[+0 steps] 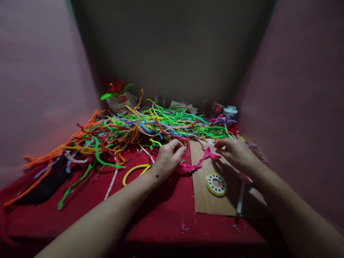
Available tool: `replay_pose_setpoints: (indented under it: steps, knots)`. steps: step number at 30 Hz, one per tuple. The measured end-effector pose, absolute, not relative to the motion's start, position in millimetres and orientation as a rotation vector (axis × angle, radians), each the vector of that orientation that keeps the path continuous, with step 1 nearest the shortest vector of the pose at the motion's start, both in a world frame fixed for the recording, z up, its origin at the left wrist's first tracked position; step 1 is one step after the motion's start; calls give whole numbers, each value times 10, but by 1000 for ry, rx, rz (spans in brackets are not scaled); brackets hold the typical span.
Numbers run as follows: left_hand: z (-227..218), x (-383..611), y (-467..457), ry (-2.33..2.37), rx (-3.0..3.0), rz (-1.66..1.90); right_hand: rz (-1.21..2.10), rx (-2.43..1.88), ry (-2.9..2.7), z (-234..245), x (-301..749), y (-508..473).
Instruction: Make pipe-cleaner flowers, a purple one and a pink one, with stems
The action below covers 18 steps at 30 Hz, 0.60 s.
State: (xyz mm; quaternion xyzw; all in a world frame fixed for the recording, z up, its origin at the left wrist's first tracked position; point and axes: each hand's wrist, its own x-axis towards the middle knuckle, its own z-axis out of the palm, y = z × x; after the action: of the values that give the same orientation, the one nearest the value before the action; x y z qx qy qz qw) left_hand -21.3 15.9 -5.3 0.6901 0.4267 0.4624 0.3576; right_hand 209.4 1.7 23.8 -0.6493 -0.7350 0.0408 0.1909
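Note:
My left hand [170,156] is closed over the red cloth, thumb and forefinger pinched together. From under it comes a fuzzy bright pink pipe-cleaner piece [197,165], bent upward and forked at its right end. My right hand [238,152] is curled close to that forked end, its fingertips drawn together; whether anything thin is between them is hidden. Below the right hand, a round yellow-rimmed white disc with holes [216,184] lies on a brown board [202,200]. A pale stick with a pinkish top [241,197] rests near my right wrist.
A large tangle of coloured pipe cleaners [150,125] spreads across the back and left. A yellow-handled tool [131,173] lies beside my left forearm. At the back right stand a purple pipe-cleaner flower [224,121] and a pale blue jar [230,110]. Pink walls rise on both sides.

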Motion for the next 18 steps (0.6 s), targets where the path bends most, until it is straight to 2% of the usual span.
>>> replay_pose_setpoints:
  steps: [4, 9, 14, 18]
  knots:
    - [-59, -204, 134, 1081, 2080, 1078, -101, -1986, -2295, 205, 2050, 29]
    - [-51, -176, 87, 1017, 2515, 878, -179, -2083, -2356, 140, 1971, 8]
    - [-70, -161, 77, 1031, 2686, 630, -320, -2141, -2247, 149, 2030, 18]
    - [-97, -162, 87, 1030, 2708, 608, -507, -2149, -1954, 209, 2128, 18]
